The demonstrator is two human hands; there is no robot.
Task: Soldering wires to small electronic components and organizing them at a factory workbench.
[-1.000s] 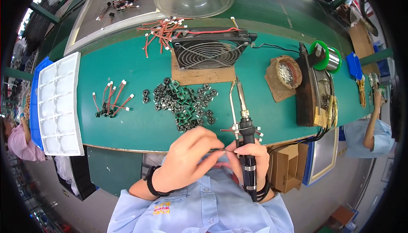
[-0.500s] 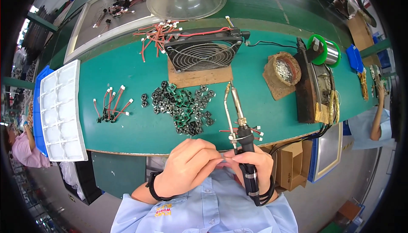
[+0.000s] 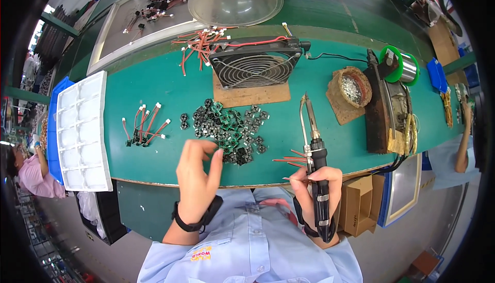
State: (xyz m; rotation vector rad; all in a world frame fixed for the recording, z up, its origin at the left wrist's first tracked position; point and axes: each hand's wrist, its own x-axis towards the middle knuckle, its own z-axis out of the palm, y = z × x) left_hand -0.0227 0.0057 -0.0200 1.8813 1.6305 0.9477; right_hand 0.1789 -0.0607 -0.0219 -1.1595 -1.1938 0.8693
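My right hand [image 3: 325,185] is wrapped round a black soldering iron [image 3: 319,162], its metal tip and thin side tube pointing up and away from me. Between thumb and finger of that hand a thin wire end [image 3: 290,179] pokes out to the left; most of it is hidden. At the table's front edge my left hand [image 3: 196,180] holds nothing, thumb and fingers apart. It reaches toward the near left side of a pile of small black and green circuit parts [image 3: 227,123]. Just left of the iron lie several red-and-black wire leads [image 3: 289,159].
Wired parts [image 3: 142,128] lie left of the pile, beside a white tray [image 3: 82,133]. A black fan [image 3: 255,66] stands behind, near more wire leads [image 3: 198,45]. To the right are a round solder-scrap bowl [image 3: 353,89], a soldering unit [image 3: 379,118] and a green solder spool [image 3: 407,66].
My hands have come apart. The left has moved left and forward to the pile with its fingers opening; the right, still gripping the iron, has shifted slightly right. The whole view has shifted a little.
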